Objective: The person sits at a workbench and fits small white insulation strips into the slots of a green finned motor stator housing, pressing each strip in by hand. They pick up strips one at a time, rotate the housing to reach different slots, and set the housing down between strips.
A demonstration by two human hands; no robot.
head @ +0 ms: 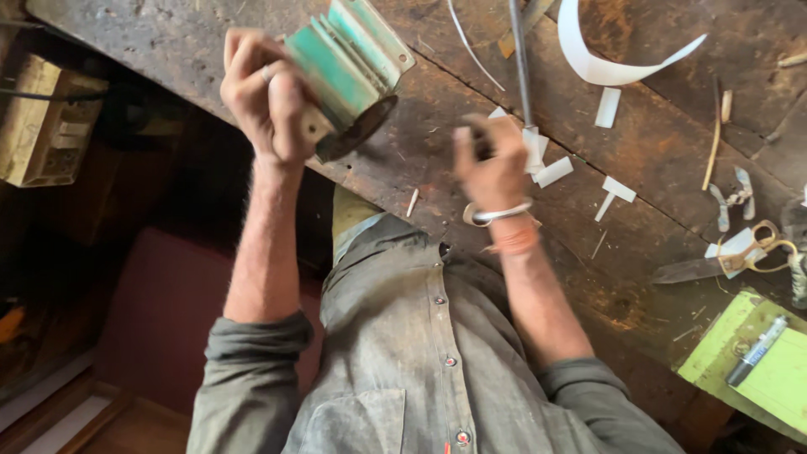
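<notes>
Presently left hand (265, 97) closed around base of green ribbed block with dark round disc (353, 71), raised above worn wooden surface (403, 160). Block looks rigid, weighty; ribs offer purchase, disc edge best avoided. Right hand (492, 168) blurred, closed on thin metal rod (521, 59). White strips (553, 171) just beside right hand.

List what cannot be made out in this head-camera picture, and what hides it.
- Right hand: motion-blurred; what it grips is unclear.
- Green finned tool: its top is cut by the frame edge; the left hand covers its handle.
- Marker on the green board: print too small.
</notes>
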